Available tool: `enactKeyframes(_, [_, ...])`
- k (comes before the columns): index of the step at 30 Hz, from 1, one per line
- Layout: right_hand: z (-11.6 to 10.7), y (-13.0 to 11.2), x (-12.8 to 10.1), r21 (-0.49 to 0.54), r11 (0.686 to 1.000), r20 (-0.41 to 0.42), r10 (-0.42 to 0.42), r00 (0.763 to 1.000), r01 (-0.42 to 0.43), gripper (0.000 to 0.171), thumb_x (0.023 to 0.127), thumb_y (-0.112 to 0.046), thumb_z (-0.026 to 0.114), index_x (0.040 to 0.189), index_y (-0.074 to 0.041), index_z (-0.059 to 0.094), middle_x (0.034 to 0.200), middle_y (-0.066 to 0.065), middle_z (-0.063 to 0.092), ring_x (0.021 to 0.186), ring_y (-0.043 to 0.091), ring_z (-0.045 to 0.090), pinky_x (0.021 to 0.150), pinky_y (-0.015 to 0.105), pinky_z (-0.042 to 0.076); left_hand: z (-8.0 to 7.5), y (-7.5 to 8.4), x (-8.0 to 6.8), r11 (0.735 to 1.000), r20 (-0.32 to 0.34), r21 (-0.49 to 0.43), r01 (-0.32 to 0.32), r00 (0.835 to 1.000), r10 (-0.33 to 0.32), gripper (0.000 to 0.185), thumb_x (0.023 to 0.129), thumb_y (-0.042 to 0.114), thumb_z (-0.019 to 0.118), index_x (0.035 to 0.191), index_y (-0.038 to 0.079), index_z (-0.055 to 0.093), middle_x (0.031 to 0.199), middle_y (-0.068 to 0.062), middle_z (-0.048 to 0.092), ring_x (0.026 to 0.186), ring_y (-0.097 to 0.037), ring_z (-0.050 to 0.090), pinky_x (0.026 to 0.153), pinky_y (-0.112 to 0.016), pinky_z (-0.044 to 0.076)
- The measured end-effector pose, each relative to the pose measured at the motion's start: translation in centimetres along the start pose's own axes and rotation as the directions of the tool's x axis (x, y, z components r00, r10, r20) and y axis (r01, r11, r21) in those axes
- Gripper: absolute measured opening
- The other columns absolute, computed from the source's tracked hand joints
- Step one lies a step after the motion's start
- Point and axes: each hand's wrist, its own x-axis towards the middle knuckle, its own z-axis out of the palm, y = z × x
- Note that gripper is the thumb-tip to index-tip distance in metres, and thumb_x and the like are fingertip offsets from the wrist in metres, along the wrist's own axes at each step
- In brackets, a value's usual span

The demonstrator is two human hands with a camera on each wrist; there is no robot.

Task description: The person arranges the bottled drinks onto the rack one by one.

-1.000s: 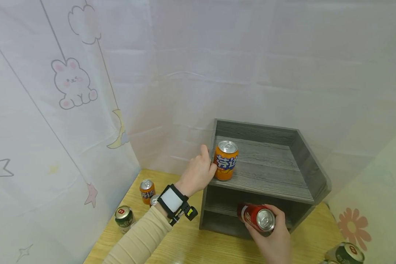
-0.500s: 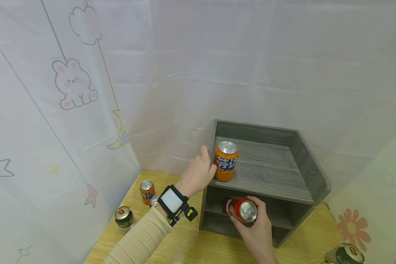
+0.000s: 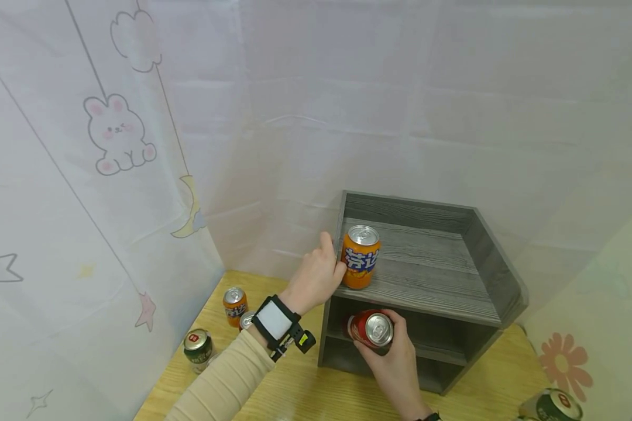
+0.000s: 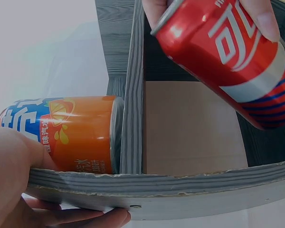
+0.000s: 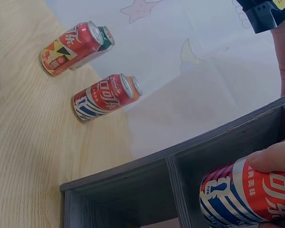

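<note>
A grey wood-grain shelf unit stands on the table. My left hand grips its left side board, thumb inside and fingers outside, as the left wrist view shows. Close beside that thumb, an orange Fanta can stands upright on the top level. My right hand holds a red cola can around its body, tilted with the silver lid toward me. The can's base end is inside the opening under the top board, above the middle board. Its far end is partly hidden in the head view.
Left on the wooden table stand another orange can, a green can and a partly hidden can. The right wrist view shows two red cans there. A green can stands at lower right. Patterned cloth hangs behind.
My right hand has moved left with the cola can, from the middle of the shelf opening toward its left side and slightly upward. My left hand and the Fanta can have stayed put.
</note>
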Motion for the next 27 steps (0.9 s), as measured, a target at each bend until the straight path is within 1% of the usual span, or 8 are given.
enactKeyframes(3, [0.4, 0.1, 0.2, -0.002, 1.0, -0.001, -0.01, 1.0, 0.01, 0.086, 0.066, -0.002, 0.096, 0.136, -0.004, 0.046, 0.122, 0.016, 0.064, 0.106, 0.033, 0.066, 0.082, 0.053, 0.054, 0.0, 0.0, 0.0, 1.0, 0.0, -0.003, -0.001, 1.0, 0.001, 0.029, 0.098, 0.008, 0.058, 0.113, 0.001, 0.034, 0.066, -0.007, 0.051, 0.047, -0.015, 0.053, 0.038, -0.026, 0.042])
enactKeyframes(6, [0.8, 0.3, 0.6, 0.017, 1.0, 0.004, 0.007, 1.0, -0.007, 0.082, 0.065, -0.001, 0.096, 0.132, -0.004, 0.048, 0.122, 0.014, 0.065, 0.105, 0.03, 0.067, 0.082, 0.049, 0.056, 0.0, 0.0, 0.0, 1.0, -0.002, -0.008, -0.001, 1.0, 0.001, 0.029, 0.097, 0.008, 0.058, 0.112, 0.001, 0.034, 0.066, -0.007, 0.051, 0.048, -0.016, 0.053, 0.039, -0.027, 0.042])
enactKeyframes(11, [1.2, 0.4, 1.1, 0.091, 0.994, 0.045, 0.06, 0.997, -0.064, 0.074, 0.07, -0.001, 0.093, 0.129, -0.003, 0.048, 0.125, 0.014, 0.063, 0.109, 0.03, 0.065, 0.086, 0.048, 0.055, 0.0, 0.0, 0.0, 1.0, 0.007, -0.005, 0.006, 1.0, -0.006, 0.029, 0.098, 0.009, 0.058, 0.112, 0.001, 0.034, 0.067, -0.008, 0.051, 0.048, -0.016, 0.053, 0.039, -0.027, 0.043])
enactKeyframes(15, [1.5, 0.5, 1.5, 0.122, 0.988, 0.069, 0.082, 0.994, -0.09, 0.072, 0.073, -0.001, 0.091, 0.13, -0.002, 0.047, 0.127, 0.015, 0.06, 0.113, 0.033, 0.063, 0.09, 0.048, 0.054, -0.1, 0.1, 0.0, 1.0, 0.018, -0.007, 0.014, 1.0, -0.013, 0.029, 0.098, 0.009, 0.057, 0.112, 0.001, 0.033, 0.066, -0.008, 0.052, 0.047, -0.016, 0.053, 0.038, -0.027, 0.042])
enactKeyframes(23, [2.2, 0.7, 2.1, 0.123, 0.988, 0.064, 0.085, 0.994, -0.093, 0.075, 0.07, 0.0, 0.093, 0.131, 0.0, 0.05, 0.124, 0.016, 0.061, 0.114, 0.032, 0.063, 0.092, 0.047, 0.054, 0.0, 0.1, 0.0, 1.0, 0.015, -0.02, 0.011, 1.0, -0.01, 0.028, 0.098, 0.008, 0.057, 0.111, 0.001, 0.033, 0.065, -0.008, 0.051, 0.045, -0.015, 0.052, 0.037, -0.026, 0.041])
enactKeyframes(27, [2.5, 0.8, 2.3, 0.12, 0.99, 0.061, 0.067, 0.996, -0.074, 0.071, 0.07, -0.001, 0.092, 0.128, 0.002, 0.051, 0.122, 0.017, 0.061, 0.112, 0.034, 0.063, 0.091, 0.047, 0.054, -0.1, 0.1, 0.0, 1.0, 0.013, -0.019, 0.005, 1.0, -0.005, 0.028, 0.098, 0.008, 0.057, 0.111, 0.002, 0.033, 0.065, -0.007, 0.05, 0.045, -0.015, 0.052, 0.037, -0.026, 0.041])
